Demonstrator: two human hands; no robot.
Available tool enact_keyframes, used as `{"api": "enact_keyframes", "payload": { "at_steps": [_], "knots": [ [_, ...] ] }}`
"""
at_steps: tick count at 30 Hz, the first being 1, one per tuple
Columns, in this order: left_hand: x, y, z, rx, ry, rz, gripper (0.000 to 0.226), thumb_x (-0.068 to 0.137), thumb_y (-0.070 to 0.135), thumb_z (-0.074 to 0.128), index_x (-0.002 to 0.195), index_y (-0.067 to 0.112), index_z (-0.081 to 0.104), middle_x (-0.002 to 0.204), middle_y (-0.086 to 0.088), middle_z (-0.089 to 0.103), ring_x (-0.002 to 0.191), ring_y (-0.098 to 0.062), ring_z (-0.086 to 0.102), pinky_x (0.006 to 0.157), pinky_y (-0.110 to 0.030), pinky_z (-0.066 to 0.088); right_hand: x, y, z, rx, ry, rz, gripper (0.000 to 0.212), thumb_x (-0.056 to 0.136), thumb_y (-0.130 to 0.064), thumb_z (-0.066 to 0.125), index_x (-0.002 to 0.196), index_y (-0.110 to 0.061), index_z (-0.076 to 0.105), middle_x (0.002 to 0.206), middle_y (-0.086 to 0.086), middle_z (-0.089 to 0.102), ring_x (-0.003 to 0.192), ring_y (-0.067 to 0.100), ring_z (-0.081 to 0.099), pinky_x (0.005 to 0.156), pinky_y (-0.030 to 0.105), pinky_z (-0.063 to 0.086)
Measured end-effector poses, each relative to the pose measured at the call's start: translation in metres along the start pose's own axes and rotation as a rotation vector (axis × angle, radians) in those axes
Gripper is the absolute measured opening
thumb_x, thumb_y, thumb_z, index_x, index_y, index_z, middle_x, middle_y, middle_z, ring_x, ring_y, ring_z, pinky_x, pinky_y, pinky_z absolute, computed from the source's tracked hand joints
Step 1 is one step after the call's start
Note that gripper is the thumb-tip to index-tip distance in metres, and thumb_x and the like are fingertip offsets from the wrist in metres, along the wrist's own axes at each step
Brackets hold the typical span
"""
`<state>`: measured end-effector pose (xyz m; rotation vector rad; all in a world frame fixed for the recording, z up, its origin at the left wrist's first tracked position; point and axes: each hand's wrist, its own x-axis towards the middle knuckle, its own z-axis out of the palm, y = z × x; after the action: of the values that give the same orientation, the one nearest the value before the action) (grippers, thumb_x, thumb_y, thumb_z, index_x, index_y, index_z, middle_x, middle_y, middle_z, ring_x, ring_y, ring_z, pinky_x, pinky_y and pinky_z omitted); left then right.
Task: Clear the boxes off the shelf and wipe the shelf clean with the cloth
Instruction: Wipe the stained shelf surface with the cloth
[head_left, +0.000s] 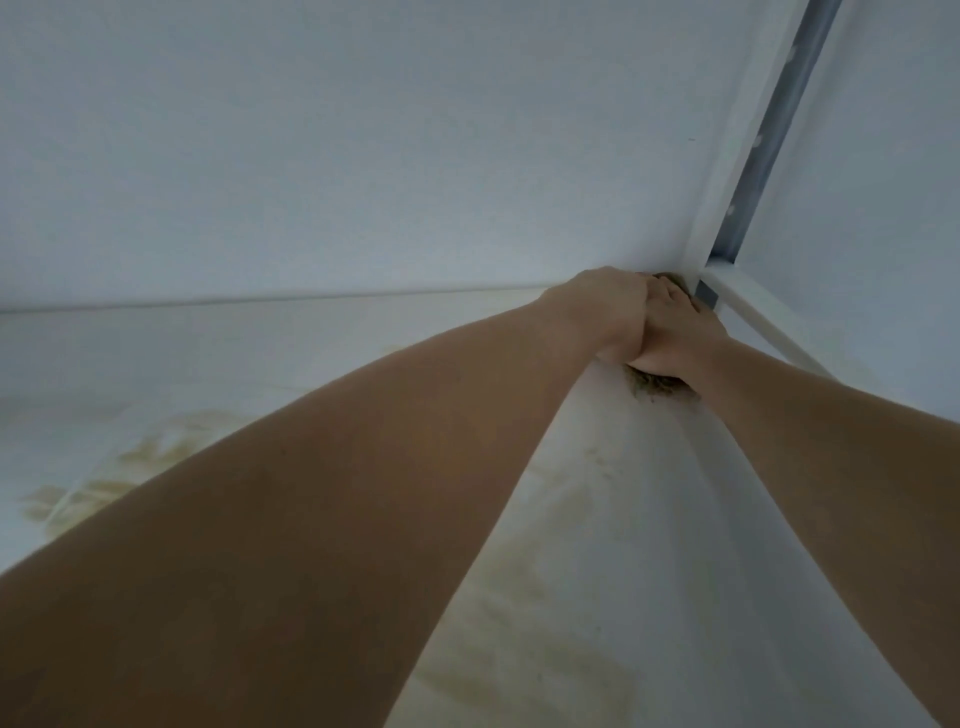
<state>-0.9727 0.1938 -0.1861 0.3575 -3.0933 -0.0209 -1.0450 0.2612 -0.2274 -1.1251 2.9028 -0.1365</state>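
Note:
Both my arms reach deep into a white shelf (587, 545). My left hand (602, 312) and my right hand (680, 332) are pressed together on an olive-brown cloth (652, 387) at the back right corner. Only a frayed edge of the cloth shows below my hands and a bit above them; the rest is hidden. The fingers of both hands are curled over the cloth. Yellowish smears mark the shelf surface. No boxes are in view.
The white back wall (363, 156) rises behind the shelf. A white corner post with a grey metal strip (769, 135) stands at the right, beside a white side panel (872, 208). Yellow stains (130, 478) spread over the shelf's left part.

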Motion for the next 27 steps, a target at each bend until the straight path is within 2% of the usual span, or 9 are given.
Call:
{"api": "enact_keyframes", "payload": {
  "at_steps": [3,9,11,14,16,19,24,27],
  "knots": [
    [0.001,-0.005,0.000,0.004,0.001,-0.007,0.011,0.088,0.016,0.052,0.098,0.018,0.049,0.074,0.004,0.042,0.081,-0.017,0.049,0.069,-0.025,0.040,0.004,-0.003,-0.001,0.002,0.005,0.016,0.081,0.092,-0.046,0.051,0.154,-0.019,0.007,0.159,0.008,0.011,0.148,0.025,0.009,0.120,0.044,0.013],
    [0.002,-0.012,-0.005,-0.025,-0.006,-0.031,0.006,0.090,0.016,0.049,0.091,0.018,0.043,0.073,0.004,0.041,0.079,-0.016,0.048,0.071,-0.025,0.041,0.004,-0.011,-0.005,0.015,0.018,0.049,0.075,0.093,-0.044,0.049,0.152,-0.016,0.012,0.154,0.013,0.019,0.145,0.029,0.017,0.119,0.044,0.016],
    [-0.003,-0.013,-0.005,-0.031,-0.026,-0.050,0.012,0.090,0.016,0.049,0.080,0.016,0.042,0.073,0.004,0.042,0.073,-0.015,0.047,0.068,-0.026,0.041,0.002,-0.011,-0.004,0.027,0.014,0.046,0.073,0.095,-0.043,0.046,0.153,-0.017,0.011,0.157,0.012,0.016,0.147,0.028,0.012,0.120,0.046,0.013],
    [-0.015,-0.022,-0.011,-0.011,-0.054,-0.075,0.023,0.088,0.015,0.050,0.068,0.017,0.039,0.070,0.002,0.044,0.062,-0.012,0.043,0.054,-0.023,0.036,-0.005,-0.019,-0.003,0.029,0.008,-0.001,0.074,0.096,-0.050,0.041,0.154,-0.019,0.007,0.162,0.005,0.007,0.149,0.025,0.003,0.121,0.045,0.005],
    [-0.027,-0.031,-0.019,-0.008,-0.081,-0.090,0.023,0.088,0.016,0.049,0.067,0.016,0.040,0.068,0.001,0.045,0.058,-0.011,0.042,0.048,-0.023,0.033,-0.009,-0.030,-0.001,0.033,-0.011,-0.053,0.078,0.095,-0.058,0.038,0.155,-0.021,0.004,0.163,0.001,0.002,0.150,0.021,-0.001,0.121,0.042,0.001],
    [-0.047,-0.044,-0.028,-0.001,-0.137,-0.108,0.023,0.089,0.016,0.046,0.066,0.014,0.041,0.065,0.000,0.045,0.055,-0.012,0.040,0.046,-0.022,0.031,-0.014,-0.049,0.003,0.044,-0.041,-0.117,0.076,0.095,-0.062,0.028,0.155,-0.026,0.001,0.163,-0.004,-0.004,0.150,0.018,-0.005,0.122,0.042,0.000],
    [-0.077,-0.050,-0.039,0.100,-0.199,-0.177,0.010,0.081,0.012,0.051,0.071,0.011,0.050,0.069,-0.004,0.054,0.058,-0.016,0.047,0.048,-0.025,0.037,-0.039,-0.081,0.002,0.066,-0.072,-0.267,0.068,0.098,-0.059,0.021,0.155,-0.029,-0.001,0.162,-0.011,-0.005,0.149,0.012,-0.006,0.122,0.039,-0.001],
    [-0.085,-0.048,-0.044,0.023,-0.245,-0.238,0.016,0.081,0.013,0.046,0.074,0.006,0.059,0.075,-0.009,0.067,0.062,-0.020,0.059,0.057,-0.026,0.048,-0.056,-0.086,0.003,0.133,-0.035,-0.348,0.058,0.098,-0.055,0.021,0.153,-0.036,0.018,0.161,-0.014,0.010,0.149,0.007,0.003,0.122,0.037,0.004]
  ]
}}
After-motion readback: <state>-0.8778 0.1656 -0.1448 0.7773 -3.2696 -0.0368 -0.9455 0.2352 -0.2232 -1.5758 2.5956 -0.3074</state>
